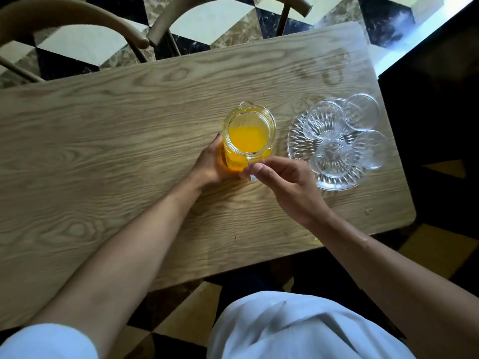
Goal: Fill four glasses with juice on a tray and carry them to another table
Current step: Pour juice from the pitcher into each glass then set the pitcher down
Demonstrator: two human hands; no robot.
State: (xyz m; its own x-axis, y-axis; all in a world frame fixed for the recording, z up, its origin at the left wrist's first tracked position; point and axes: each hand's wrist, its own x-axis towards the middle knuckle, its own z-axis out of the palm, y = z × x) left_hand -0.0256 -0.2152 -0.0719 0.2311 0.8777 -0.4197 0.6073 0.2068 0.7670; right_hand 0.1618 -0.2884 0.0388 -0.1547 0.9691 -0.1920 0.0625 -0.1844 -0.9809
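Observation:
A clear glass jug (248, 130) of orange juice stands near the middle of the wooden table (103, 151), spout pointing away from me. My left hand (210, 164) wraps around the jug's left side. My right hand (282, 182) pinches the jug's glass handle at its near side. To the right, a cut-glass tray (298, 149) holds several clear, empty glasses (334, 158).
Two curved wooden chair backs (85, 19) stand behind the table's far edge. The table's right end (404, 193) lies just past the tray, with dark furniture beyond. A chequered tile floor (233, 24) surrounds the table.

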